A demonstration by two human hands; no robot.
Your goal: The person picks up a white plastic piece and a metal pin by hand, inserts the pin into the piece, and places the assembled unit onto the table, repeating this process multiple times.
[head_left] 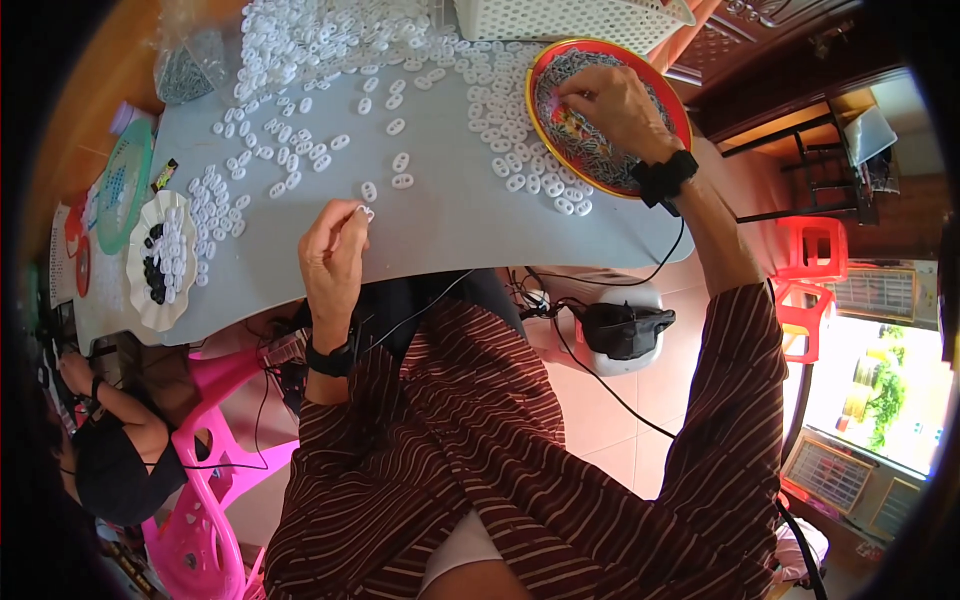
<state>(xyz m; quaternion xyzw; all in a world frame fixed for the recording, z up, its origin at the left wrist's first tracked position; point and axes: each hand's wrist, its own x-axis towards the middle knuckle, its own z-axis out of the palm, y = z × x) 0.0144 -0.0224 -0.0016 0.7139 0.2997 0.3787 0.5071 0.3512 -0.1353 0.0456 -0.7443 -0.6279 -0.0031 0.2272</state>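
My left hand (335,255) is just over the table's near edge, thumb and fingertips closed on a small white plastic piece (366,212) that pokes out past them. It looks like the white two-holed ovals (396,126) scattered over the grey table (450,220). At the right, my right hand (625,110) reaches into a red bowl with a yellow rim (533,110). Inside the bowl lies a heap of grey metal screws (600,150). The fingers of that hand are pinched together above the heap; whatever they may hold is too small to make out.
Piles of white ovals (300,40) and a clear bag of screws (190,65) lie at the back. A perforated white basket (570,22) stands behind the bowl. At left are a scalloped dish (150,310) and a green basket (118,215). Another person (120,450) sits beyond a pink chair (205,500).
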